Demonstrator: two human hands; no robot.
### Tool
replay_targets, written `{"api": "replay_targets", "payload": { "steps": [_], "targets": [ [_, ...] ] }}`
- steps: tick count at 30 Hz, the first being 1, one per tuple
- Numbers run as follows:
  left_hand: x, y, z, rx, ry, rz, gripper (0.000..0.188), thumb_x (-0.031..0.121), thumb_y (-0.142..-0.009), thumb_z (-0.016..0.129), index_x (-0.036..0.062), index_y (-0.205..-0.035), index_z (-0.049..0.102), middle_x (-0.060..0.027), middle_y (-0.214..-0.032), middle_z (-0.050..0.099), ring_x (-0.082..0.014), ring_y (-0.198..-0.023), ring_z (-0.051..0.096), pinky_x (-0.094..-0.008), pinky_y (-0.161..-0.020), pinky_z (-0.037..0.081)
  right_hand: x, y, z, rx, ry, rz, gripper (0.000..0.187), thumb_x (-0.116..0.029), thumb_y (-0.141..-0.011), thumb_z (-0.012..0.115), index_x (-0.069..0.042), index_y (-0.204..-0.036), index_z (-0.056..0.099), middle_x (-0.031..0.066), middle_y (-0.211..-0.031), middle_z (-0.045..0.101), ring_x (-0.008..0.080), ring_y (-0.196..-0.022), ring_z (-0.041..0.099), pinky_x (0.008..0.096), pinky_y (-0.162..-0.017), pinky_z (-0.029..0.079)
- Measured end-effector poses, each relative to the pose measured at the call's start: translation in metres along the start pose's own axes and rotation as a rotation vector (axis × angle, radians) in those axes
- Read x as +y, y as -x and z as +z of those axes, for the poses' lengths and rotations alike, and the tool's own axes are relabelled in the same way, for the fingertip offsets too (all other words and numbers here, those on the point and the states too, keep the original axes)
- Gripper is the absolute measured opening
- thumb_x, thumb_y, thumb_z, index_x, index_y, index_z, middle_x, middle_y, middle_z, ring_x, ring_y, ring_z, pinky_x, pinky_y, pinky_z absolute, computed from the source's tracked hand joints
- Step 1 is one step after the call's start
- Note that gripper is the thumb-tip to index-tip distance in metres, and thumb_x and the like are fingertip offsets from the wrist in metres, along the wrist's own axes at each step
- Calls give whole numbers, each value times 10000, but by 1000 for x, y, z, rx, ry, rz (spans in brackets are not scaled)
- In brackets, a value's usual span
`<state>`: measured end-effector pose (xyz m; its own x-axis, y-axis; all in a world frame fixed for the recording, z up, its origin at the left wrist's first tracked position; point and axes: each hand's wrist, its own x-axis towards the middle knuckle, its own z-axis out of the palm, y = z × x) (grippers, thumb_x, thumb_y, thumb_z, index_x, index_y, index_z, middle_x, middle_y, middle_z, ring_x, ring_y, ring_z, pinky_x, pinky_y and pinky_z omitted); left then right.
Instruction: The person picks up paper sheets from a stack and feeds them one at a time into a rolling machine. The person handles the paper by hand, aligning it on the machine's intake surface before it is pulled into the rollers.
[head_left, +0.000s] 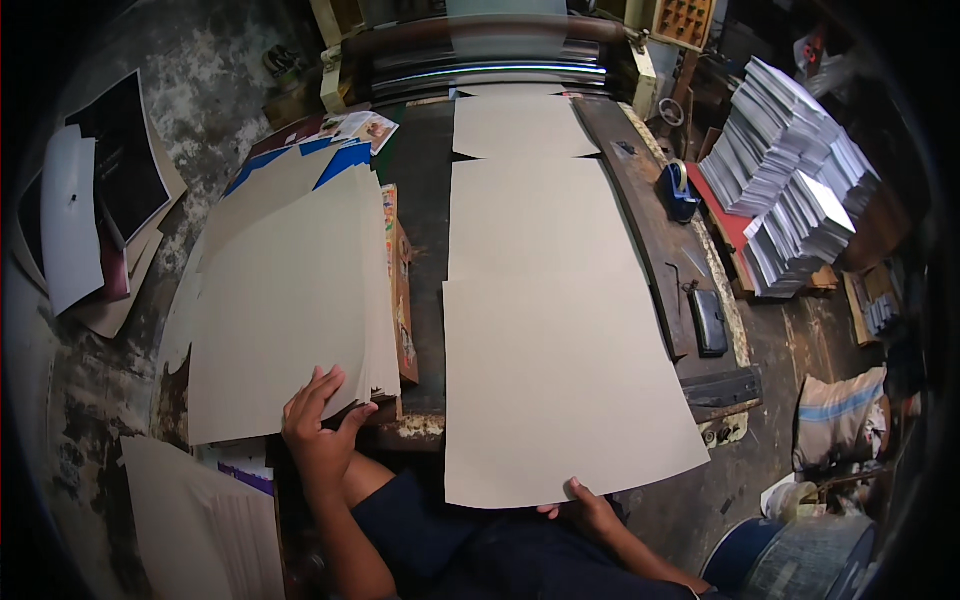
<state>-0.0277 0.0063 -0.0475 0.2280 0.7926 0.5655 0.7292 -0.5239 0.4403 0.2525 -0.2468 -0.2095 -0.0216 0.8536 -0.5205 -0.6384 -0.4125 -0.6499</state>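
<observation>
Three large beige cardboard sheets run in a row toward the rollers of a machine (490, 75). My right hand (592, 512) pinches the near edge of the closest cardboard sheet (560, 380), thumb on top and fingers mostly hidden beneath. This sheet overlaps the middle sheet (540, 220); the farthest sheet (522, 125) reaches the rollers. To the left lies a thick stack of similar sheets (275, 300). My left hand (320, 415) rests at its near right corner, fingers spread on the top sheet and thumb apart near the edge.
Another pile of sheets (190, 510) stands at lower left. On the right are a tape dispenser (680, 192), a black case (709, 323) and tall stacks of white paper (775, 140). A dark bar (635, 220) borders the sheet row. A blue drum (790, 560) sits at lower right.
</observation>
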Motion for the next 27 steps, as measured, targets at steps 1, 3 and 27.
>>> {"api": "replay_targets", "payload": {
  "steps": [1,3,27],
  "targets": [
    [0,-1,-2,-12,2,-5,529,270,-628,867,56,-1073,679,-98,-1101,701,-302,-1140,619,-397,-956,442,0,-1,0,-3,3,2,518,-410,-1014,416,45,-1254,475,189,-1125,608,286,-989,635,369,-812,490],
    [0,-2,-3,-28,-5,-5,532,278,-635,862,50,-1079,678,-109,-1096,701,-303,-1140,620,-392,-969,442,2,-2,-2,-11,9,7,516,-408,-1019,404,45,-1256,473,189,-1128,608,287,-995,633,371,-816,488],
    [-3,-5,-1,203,176,-168,324,299,-875,704,-9,-972,691,-156,-964,709,-297,-854,658,-344,-859,462,-28,-78,26,278,-230,-121,530,-504,-967,437,-41,-1221,482,170,-1121,624,257,-854,594,433,-843,467]
  ]
}}
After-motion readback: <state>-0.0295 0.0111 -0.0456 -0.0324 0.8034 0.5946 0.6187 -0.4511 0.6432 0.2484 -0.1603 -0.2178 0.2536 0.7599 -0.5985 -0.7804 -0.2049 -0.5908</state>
